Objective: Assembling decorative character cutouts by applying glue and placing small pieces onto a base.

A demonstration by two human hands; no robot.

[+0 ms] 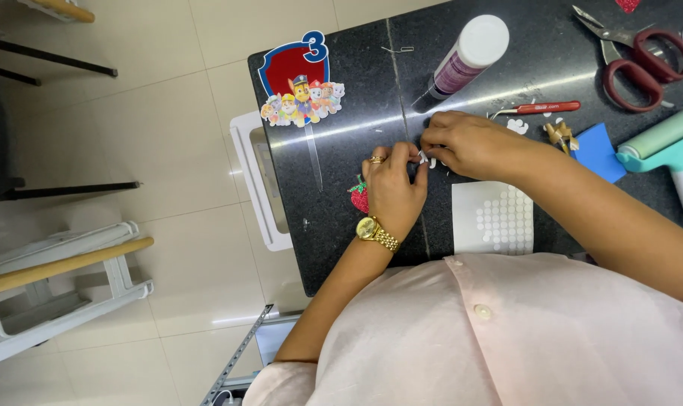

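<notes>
Both hands pinch 1 tiny white piece (424, 157) at mid-worktop: left hand (392, 188) fingers narrow on it, right hand (461, 144) fingers closed over its other side. Risks, as judged: piece slips or tears; elbow brushes white dot-sticker sheet (494, 218); glue bottle (461, 59) just behind could tip over.

Pale pink blouse (461, 331) of soft, lightly creased fabric, closed with a round pearl-white button (482, 311) below and right of both hands. Short sleeves, ending above the elbows; forearms bare. Gold-toned wristwatch (372, 231) with round dial and metal link bracelet, just below the left hand (394, 188). Gold ring (377, 159) on one finger of that hand. Right hand (465, 143) without jewellery visible.
</notes>
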